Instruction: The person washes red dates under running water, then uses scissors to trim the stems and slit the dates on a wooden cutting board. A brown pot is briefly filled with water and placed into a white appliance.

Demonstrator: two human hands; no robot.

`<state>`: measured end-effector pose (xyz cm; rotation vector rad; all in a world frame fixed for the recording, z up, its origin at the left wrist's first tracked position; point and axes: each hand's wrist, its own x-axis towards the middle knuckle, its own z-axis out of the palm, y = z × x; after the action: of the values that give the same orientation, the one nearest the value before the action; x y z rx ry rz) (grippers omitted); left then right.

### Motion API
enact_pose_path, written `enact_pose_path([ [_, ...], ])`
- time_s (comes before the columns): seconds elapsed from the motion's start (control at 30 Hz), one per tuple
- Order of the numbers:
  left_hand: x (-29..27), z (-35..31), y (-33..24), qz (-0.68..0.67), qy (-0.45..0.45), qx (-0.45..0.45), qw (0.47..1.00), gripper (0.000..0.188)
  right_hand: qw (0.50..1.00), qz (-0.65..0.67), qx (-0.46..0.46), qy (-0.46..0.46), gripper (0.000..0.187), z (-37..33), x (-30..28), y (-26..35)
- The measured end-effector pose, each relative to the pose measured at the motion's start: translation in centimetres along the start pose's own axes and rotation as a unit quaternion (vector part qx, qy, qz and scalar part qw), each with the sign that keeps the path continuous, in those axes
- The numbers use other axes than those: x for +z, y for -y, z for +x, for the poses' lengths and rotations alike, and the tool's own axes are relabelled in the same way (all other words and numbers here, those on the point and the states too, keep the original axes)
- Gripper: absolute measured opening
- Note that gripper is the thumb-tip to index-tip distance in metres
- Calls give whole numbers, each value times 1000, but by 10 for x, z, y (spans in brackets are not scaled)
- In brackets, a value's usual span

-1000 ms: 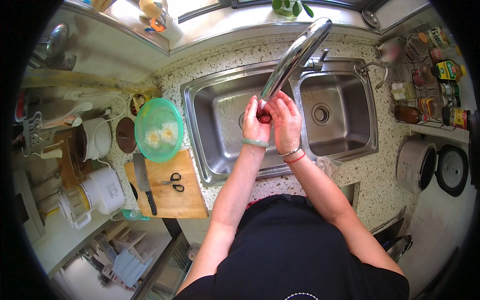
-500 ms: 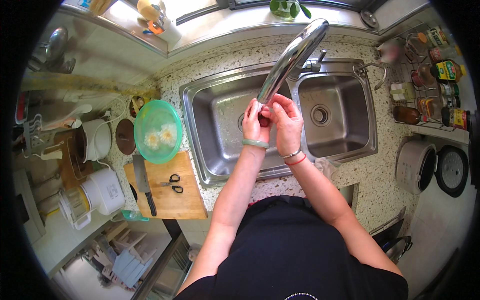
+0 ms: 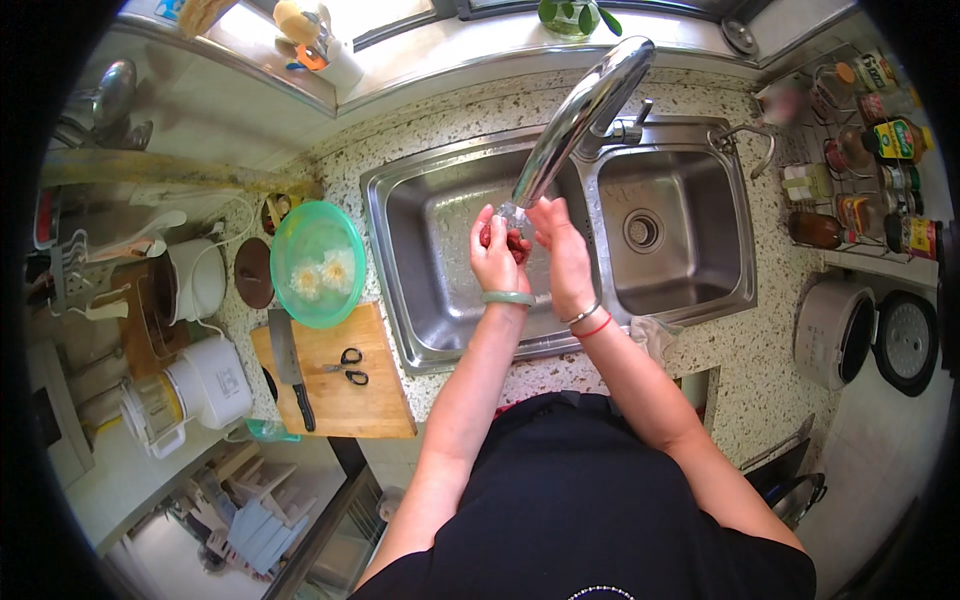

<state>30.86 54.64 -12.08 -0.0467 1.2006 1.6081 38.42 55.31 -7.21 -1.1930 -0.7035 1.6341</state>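
Cupping dark red pieces [image 3: 518, 247] in the left hand [image 3: 495, 265], just under the tap [image 3: 580, 125]! Holding the right hand [image 3: 567, 258] uncurled beside it, over the sink [image 3: 430, 270], with knife [image 3: 290, 368] and scissors [image 3: 355, 376] on a board [image 3: 350, 412] left.

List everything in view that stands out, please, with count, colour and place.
sink: one, grey, centre
faucet: one, silver, over sink
bowl: one, green, left of sink
pale pieces: two, whitish, in bowl
board: one, wooden, left of sink
knife: one, dark, on board
scissors: one, black, on board
plant: one, green, top edge
jars and bottles: several, mixed, far right
red pieces: several, red, in left hand
left hand: one, green bangle, over sink
right hand: one, red cord, over sink
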Motion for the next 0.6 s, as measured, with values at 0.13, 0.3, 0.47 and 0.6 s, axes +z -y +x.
enact_pose_path([
  [0.13, 1, -1, -1, -124, 15, -131, 984, 19, 992, 119, 21, -18, 70, 8, -9, -3],
  [0.3, 0, 0, 5, -152, 34, -180, 971, 18, 982, 178, 50, 39, 69, 9, -19, 4],
  [0.47, -12, 11, 24, -161, -14, -218, 962, 13, 988, 142, 35, -47, 66, 10, -20, 2],
  [0.6, 8, -6, 25, -140, 5, -216, 966, 11, 990, 105, 29, -89, 52, 18, -36, 10],
])
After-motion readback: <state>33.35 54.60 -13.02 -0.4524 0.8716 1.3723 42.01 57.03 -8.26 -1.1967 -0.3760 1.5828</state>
